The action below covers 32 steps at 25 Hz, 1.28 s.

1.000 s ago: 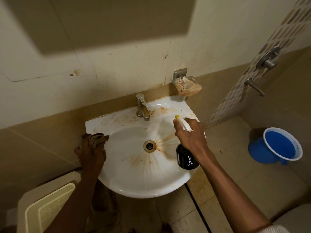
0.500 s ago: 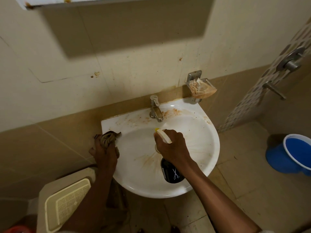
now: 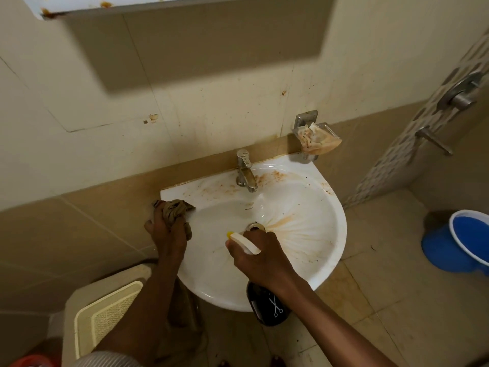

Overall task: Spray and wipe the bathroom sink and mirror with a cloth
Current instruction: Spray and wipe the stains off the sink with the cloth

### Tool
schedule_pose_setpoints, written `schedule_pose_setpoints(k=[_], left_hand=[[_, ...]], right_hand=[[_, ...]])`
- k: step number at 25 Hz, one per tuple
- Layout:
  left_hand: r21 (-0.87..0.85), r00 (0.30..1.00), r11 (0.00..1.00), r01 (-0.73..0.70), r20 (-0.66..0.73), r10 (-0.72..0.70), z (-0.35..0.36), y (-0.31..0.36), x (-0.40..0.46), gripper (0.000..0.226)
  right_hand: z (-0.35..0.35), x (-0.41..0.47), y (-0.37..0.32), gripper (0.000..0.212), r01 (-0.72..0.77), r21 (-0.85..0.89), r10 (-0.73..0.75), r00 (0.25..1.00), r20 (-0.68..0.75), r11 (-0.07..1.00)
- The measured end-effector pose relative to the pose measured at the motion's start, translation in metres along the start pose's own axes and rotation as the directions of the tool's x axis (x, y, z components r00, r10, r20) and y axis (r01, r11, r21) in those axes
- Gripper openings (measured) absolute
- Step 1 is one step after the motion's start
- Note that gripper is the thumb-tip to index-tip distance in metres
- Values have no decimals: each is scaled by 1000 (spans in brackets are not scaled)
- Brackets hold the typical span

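A white wall-hung sink (image 3: 312, 207) carries brown stains around the tap (image 3: 246, 172) and streaks running to the drain (image 3: 254, 227). My left hand (image 3: 166, 234) rests on the sink's left rim, clenched on a crumpled brown cloth (image 3: 173, 209). My right hand (image 3: 260, 256) hovers over the basin's front, gripping a black spray bottle (image 3: 270, 307) with a white trigger head and yellow nozzle (image 3: 242, 241) aimed left across the bowl. The stained bottom edge of the mirror (image 3: 132, 2) shows at the top.
A metal soap dish (image 3: 316, 137) with a stained rag hangs on the wall right of the tap. A blue bucket (image 3: 460, 242) stands on the floor at right, shower fittings (image 3: 460, 96) above it. A beige bin with a grated lid (image 3: 105, 311) sits lower left.
My right hand with the bottle has moved left from the basin's right side to above the drain. The view has tilted up, bringing the mirror's edge in. The left hand stays on the rim.
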<state>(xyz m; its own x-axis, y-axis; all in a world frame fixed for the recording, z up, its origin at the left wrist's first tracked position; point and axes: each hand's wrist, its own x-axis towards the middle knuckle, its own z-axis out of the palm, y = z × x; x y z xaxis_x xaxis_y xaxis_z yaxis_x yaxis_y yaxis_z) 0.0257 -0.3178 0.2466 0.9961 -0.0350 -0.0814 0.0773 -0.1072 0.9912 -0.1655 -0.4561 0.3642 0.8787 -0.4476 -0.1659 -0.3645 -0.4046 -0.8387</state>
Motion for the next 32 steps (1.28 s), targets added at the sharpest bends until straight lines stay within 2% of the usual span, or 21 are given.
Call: schedule_pose_setpoints(k=[2,6,8,10,14,18,21,23,25,28,30,32], left_hand=[[69,999,997,15,-33,-13,5,4,0,47],[251,998,966,-55,33,48,10,-1,4,59],[342,994,934,-103,58,89,13,-8,8,61],[413,988,898,-150,90,124,20,-5,9,64],[447,964,861,-244,211,164,48,24,11,68],[357,905,842,-404,291,311,86,40,13,65],[340,861,832,-438,423,280,110,37,19,61],[491,851,744,-453,487,197,125,32,22,62],[634,840,583,-509,514,175,133,27,25,66],[709,810,426,-562,576,110,131,24,36,75],[721,794,382,-579,604,63,128,26,45,81],[709,781,402,-580,624,26,126,28,52,82]], right_hand=[[1,-10,6,44,-65,26,65,998,7,998],[-2,-34,27,38,-178,-33,178,984,-2,983],[-5,-43,43,37,-240,-9,240,970,-23,971],[-10,-45,52,39,-240,21,241,969,-54,970],[-19,-37,45,40,-196,120,213,966,-149,973],[-31,-15,33,40,-158,148,186,960,-207,976],[-32,-7,33,41,-176,127,198,961,-194,976],[-31,-3,35,37,-203,105,220,956,-194,974],[-29,2,38,35,-228,107,246,948,-202,968],[-23,9,38,35,-255,105,271,943,-191,961],[-18,14,35,37,-260,89,272,947,-171,961],[-14,17,32,40,-255,67,263,952,-155,965]])
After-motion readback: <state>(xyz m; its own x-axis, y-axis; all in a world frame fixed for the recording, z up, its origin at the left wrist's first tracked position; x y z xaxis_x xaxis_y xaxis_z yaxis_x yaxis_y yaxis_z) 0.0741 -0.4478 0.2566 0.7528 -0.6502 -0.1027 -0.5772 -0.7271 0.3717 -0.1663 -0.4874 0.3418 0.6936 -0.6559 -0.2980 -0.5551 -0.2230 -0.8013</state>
